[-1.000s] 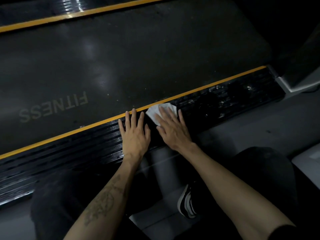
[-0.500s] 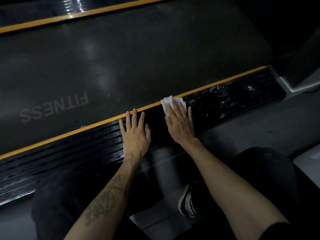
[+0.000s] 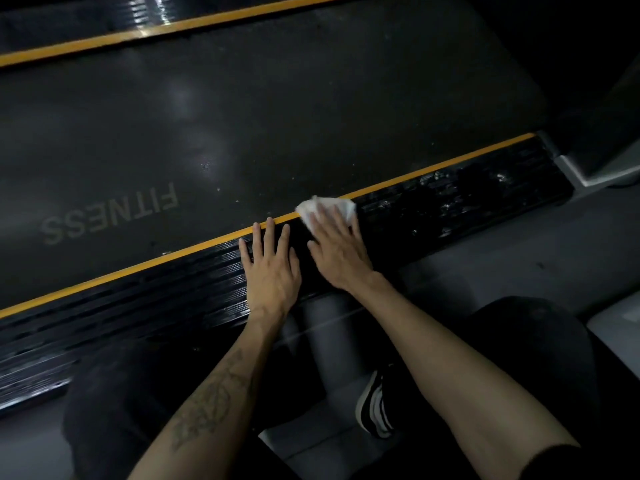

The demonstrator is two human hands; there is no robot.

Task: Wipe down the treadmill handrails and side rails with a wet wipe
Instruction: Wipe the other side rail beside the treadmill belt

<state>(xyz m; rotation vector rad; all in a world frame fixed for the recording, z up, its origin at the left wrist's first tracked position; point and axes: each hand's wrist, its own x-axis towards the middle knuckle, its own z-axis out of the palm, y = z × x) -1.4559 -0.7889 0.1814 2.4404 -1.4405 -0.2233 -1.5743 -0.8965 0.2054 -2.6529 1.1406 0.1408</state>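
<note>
Pressing wet wipe [image 3: 327, 207] under right hand [image 3: 337, 251] fingers, side rail [image 3: 450, 199]

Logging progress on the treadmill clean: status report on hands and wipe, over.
Left hand flat on side rail. Right hand presses wet wipe on rail beside yellow stripe. Nothing in the way.

— What sort of place is this?

— A gym or fitness room, by the look of it. A treadmill fills most of the view: its wide dark running belt [image 3: 277, 109] carries the printed word FITNESS [image 3: 110, 216].

— Anything else that points that way?

— A yellow stripe [image 3: 433, 169] edges the belt, and just beside it, on the near side, runs a black ribbed side rail [image 3: 467, 199]. Beyond the rail, toward the person, lies a plain grey floor [image 3: 519, 258]. The room is dimly lit.
</note>
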